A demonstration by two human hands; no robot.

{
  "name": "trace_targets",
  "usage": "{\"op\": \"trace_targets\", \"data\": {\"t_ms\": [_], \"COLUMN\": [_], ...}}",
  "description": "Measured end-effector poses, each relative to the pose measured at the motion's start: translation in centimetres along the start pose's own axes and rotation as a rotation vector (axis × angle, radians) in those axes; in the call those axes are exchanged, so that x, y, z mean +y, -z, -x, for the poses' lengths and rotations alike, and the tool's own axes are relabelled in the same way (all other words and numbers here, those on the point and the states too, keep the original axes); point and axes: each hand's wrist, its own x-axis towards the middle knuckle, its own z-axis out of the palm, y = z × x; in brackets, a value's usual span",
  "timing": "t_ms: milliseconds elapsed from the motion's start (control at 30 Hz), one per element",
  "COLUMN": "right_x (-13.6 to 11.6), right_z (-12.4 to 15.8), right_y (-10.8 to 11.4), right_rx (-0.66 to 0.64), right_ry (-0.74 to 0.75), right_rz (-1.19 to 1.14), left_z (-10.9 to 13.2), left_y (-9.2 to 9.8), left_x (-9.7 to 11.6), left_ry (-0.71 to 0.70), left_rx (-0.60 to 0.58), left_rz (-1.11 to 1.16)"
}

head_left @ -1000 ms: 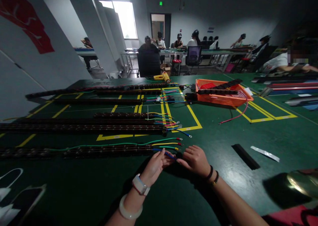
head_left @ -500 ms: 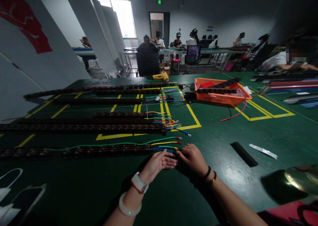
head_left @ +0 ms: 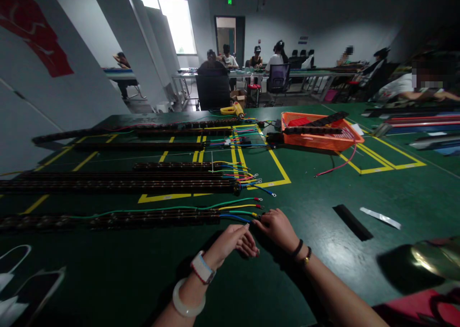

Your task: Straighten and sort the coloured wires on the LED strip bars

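Note:
A dark wire bundle [head_left: 154,218] lies along the front of the green table, with green, yellow and blue wires coming out of its right end. My right hand [head_left: 278,229] is closed in a pinch at the tip of the blue wire [head_left: 235,216]; the tip itself is hidden by the fingers. Just below that wire hovers my left hand [head_left: 235,243], fingers loosely bent and thumb stretched towards the right fingertips, with nothing seen in it. The yellow wire [head_left: 239,206] and green wire [head_left: 230,201] end in red-sleeved terminals above my hands.
More wire bundles [head_left: 122,186] lie behind on the table [head_left: 305,269]. An orange basket [head_left: 319,142] and a yellow heat gun [head_left: 233,110] stand further back. At right are a black strip [head_left: 352,222], a white strip [head_left: 380,218] and a shiny gold object [head_left: 438,260]. People sit beyond.
My left hand has drawn down away from the blue wire, and its fingers have gone from stretched out to bent. My right hand has stayed nearly in place.

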Motion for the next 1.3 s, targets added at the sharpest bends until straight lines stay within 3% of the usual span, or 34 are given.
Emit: {"op": "trace_targets", "data": {"t_ms": [333,400,600,733,900,1033,1300], "right_x": [0.2,0.4,2.2,3.2,3.6,3.4,1.3], "right_z": [0.0,0.0,-0.3,-0.4,-0.4,-0.7,-4.1], "right_y": [0.1,0.3,1.0,1.0,0.6,0.7,2.2], "right_rx": [-0.004,0.036,0.276,0.404,0.411,0.353,0.034], "right_ry": [-0.033,-0.102,-0.496,-0.6,-0.634,-0.541,0.102], "right_rz": [-0.107,-0.245,-0.89,-1.133,-1.216,-0.979,-0.293], "left_z": [-0.1,-0.1,-0.1,-0.1,-0.2,-0.2,-0.4], "left_y": [0.1,0.1,0.1,0.1,0.1,0.1,0.3], "left_x": [-0.1,-0.1,0.0,0.0,-0.1,-0.2,-0.6], "left_ry": [0.01,0.012,-0.004,-0.011,-0.005,-0.014,-0.041], "left_rx": [0.004,-0.001,-0.012,-0.018,-0.008,-0.011,-0.025], "left_rz": [-0.004,0.002,-0.002,-0.011,-0.012,-0.014,0.014]}}
